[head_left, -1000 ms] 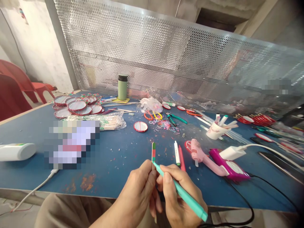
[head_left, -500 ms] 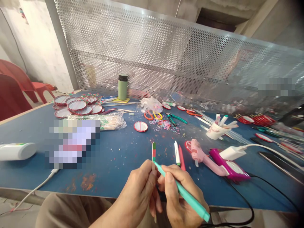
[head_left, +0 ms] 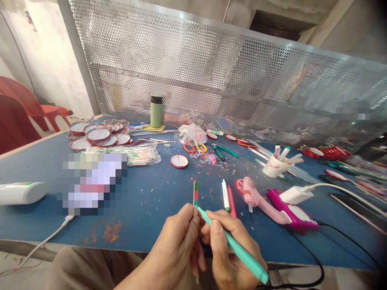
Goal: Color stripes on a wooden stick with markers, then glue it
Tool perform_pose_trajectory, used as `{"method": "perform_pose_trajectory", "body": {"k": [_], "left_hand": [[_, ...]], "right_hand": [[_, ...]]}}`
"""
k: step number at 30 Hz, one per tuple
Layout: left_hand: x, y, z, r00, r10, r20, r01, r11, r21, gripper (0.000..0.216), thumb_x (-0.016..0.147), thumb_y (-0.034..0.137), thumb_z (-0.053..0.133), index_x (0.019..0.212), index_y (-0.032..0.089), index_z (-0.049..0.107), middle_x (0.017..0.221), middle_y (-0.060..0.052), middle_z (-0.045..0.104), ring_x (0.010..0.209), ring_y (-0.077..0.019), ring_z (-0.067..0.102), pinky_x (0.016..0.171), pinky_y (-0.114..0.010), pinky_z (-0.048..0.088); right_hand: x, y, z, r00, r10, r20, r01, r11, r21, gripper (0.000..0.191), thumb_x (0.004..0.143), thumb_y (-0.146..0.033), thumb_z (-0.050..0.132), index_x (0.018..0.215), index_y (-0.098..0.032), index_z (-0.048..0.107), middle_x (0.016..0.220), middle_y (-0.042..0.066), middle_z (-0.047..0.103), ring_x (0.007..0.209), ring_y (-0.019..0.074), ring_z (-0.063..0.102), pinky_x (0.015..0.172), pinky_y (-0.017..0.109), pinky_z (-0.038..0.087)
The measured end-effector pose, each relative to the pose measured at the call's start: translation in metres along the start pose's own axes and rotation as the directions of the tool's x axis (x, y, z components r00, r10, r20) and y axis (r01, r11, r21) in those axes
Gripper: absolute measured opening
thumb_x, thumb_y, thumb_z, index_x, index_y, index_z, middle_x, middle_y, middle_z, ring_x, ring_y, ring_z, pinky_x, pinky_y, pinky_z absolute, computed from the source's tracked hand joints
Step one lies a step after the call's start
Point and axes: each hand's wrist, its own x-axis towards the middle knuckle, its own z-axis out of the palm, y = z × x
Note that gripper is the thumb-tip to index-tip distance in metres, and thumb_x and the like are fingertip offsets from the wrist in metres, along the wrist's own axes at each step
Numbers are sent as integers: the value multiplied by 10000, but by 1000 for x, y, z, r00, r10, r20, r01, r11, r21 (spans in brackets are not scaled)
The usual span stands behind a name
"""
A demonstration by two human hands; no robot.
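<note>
Left hand (head_left: pixel 179 237): closed, we pinch the striped stick (head_left: pixel 196 194), coloured end jutting beyond our grip
Right hand (head_left: pixel 225 259): curled round our turquoise marker (head_left: pixel 243 254), tip at the stick
Glue gun (head_left: pixel 263 205): worktop (head_left: pixel 145 217), beyond our right hand

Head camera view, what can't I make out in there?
Head view, stick: its middle is hidden by the left hand.
Head view, marker: its tip is too small to tell whether it touches the stick.
Head view, right hand: wrist cut off by the bottom edge.
Head view, white bottle: cut off by the left edge.
Head view, device: details hidden by pixelation.
</note>
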Motion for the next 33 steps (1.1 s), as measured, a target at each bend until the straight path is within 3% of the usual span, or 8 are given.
{"method": "perform_pose_trajectory", "body": {"k": [33], "left_hand": [[-2, 2, 1, 1000, -5, 0, 5, 1000, -22, 420, 971, 619, 439, 831, 224, 409, 512, 39, 555, 361, -77, 481, 361, -154, 378]], "right_hand": [[-1, -1, 0, 1000, 18, -24, -18, 1000, 3, 162, 935, -142, 568, 975, -202, 712, 705, -16, 700, 585, 132, 680, 575, 249, 583]]}}
